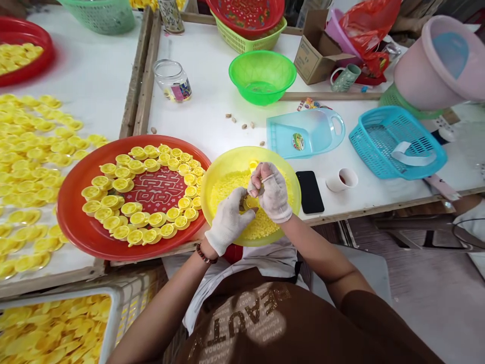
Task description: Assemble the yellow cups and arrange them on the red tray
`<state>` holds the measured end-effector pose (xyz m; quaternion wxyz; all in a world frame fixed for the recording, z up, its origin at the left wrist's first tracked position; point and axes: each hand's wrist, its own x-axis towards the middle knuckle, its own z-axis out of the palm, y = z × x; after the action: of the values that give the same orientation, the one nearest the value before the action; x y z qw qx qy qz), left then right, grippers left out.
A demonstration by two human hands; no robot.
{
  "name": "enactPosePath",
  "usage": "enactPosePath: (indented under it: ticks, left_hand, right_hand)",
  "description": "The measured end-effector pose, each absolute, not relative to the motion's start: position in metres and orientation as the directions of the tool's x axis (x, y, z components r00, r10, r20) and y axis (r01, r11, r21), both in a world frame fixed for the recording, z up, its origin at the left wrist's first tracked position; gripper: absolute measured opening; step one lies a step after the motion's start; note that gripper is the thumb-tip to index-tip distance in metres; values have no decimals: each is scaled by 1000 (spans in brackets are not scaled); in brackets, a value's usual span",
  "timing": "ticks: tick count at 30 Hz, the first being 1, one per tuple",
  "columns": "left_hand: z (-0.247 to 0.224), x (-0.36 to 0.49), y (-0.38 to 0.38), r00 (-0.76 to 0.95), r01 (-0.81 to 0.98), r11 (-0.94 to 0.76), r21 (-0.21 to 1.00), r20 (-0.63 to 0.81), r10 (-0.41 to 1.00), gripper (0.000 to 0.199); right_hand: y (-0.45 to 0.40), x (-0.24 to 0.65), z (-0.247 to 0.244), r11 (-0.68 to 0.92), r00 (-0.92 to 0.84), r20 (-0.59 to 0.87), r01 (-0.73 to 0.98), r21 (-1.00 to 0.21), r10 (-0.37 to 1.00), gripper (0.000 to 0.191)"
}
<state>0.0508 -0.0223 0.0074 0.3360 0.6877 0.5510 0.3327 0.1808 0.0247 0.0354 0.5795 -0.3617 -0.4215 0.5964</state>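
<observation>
Both hands wear white gloves and are over a yellow bowl (212, 174) filled with small yellow pieces (265, 227). My left hand (231, 220) is closed, with a small yellow cup-shaped part (250, 202) between its thumb and fingers. Just above that part, my right hand (272, 192) has its bare-tipped fingers drawn together in a pinch; whatever is in them is too small to make out. Left of the bowl, a red tray (76, 227) carries a ring of similar yellow cup-shaped parts (140, 218) around its printed centre.
Many yellow parts (30, 146) cover the table at left; a crate (117, 308) of yellow pieces stands below. Right of the bowl lie a black phone (309, 191), a paper cup (342, 179) and a blue basket (397, 144). Behind are a blue scoop (314, 134), green bowl (262, 76) and glass jar (172, 81).
</observation>
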Motion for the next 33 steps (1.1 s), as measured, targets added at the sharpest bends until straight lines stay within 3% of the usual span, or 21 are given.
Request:
enactPosePath:
  ticks: [5,8,11,15,19,22,26,29,33]
  left_hand:
    - [3,51,-26,139,530,-205,823,155,978,36]
    - [3,52,-29,82,572,-251,781,250,965,33]
    - [4,52,-30,57,543,-236,806,245,968,33]
    - [4,52,-29,38,452,-206,868,212,977,41]
    - [3,54,-32,80,534,-274,800,274,958,39]
    - [1,55,-34,96,567,-278,775,273,957,35]
    - [1,53,-32,45,502,-242,830,255,966,39]
    - [2,52,-30,43,465,-251,849,261,964,42]
    - [0,53,-33,95,542,-359,760,369,925,47]
  right_hand:
    - [25,197,37,12,-29,23,-331,-944,999,46]
    - [20,213,31,20,-80,34,-171,-985,996,42]
    - [14,223,25,35,-176,32,14,-999,984,36]
    - [8,223,24,96,-264,47,177,-979,963,29]
    - [9,222,28,190,-389,39,357,-915,921,22]
    - [12,229,26,187,-472,10,330,-925,882,18]
    - [12,245,21,110,-471,-20,246,-963,882,22]
    - [10,250,20,195,-422,37,338,-921,906,21]
    - [10,240,24,258,-407,70,430,-865,911,18]
